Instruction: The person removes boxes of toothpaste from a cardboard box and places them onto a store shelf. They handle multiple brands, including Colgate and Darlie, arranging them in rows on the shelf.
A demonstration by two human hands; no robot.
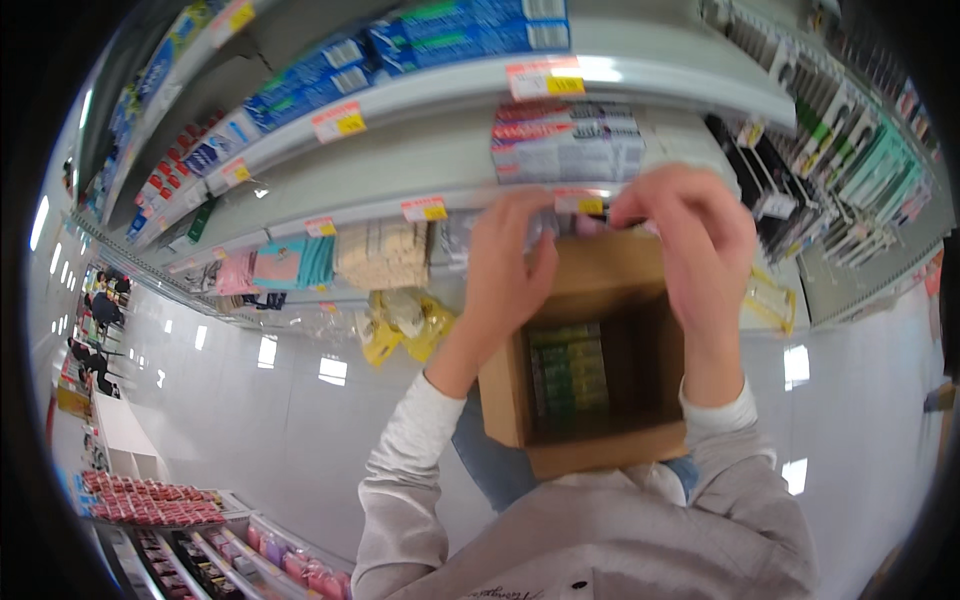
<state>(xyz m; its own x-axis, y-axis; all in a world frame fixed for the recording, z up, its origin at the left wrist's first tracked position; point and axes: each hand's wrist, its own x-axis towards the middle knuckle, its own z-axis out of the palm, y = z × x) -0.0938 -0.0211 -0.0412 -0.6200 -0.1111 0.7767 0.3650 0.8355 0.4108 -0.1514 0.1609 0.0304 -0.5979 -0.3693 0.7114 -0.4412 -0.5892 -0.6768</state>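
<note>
An open cardboard box (502,400) stands in front of my body, over my legs. Inside it, along the left side, lie several small green and yellow cartons (570,375); the rest of the interior is dark. My left hand (508,255) is raised at the box's far left corner, thumb apart from blurred fingers, with nothing seen in it. Across the far flap (605,275), my right hand (695,235) has its fingers curled inward near the shelf edge. Whatever its fingertips hold, if anything, is too small and blurred to make out.
Boxed toothpaste (565,150) sits on the middle shelf (400,165), with blue cartons (470,35) on the shelf above. Below are folded beige cloths (380,255) and yellow packages (405,325). Hanging goods (860,160) line the right side. A display rack (150,500) stands at lower left.
</note>
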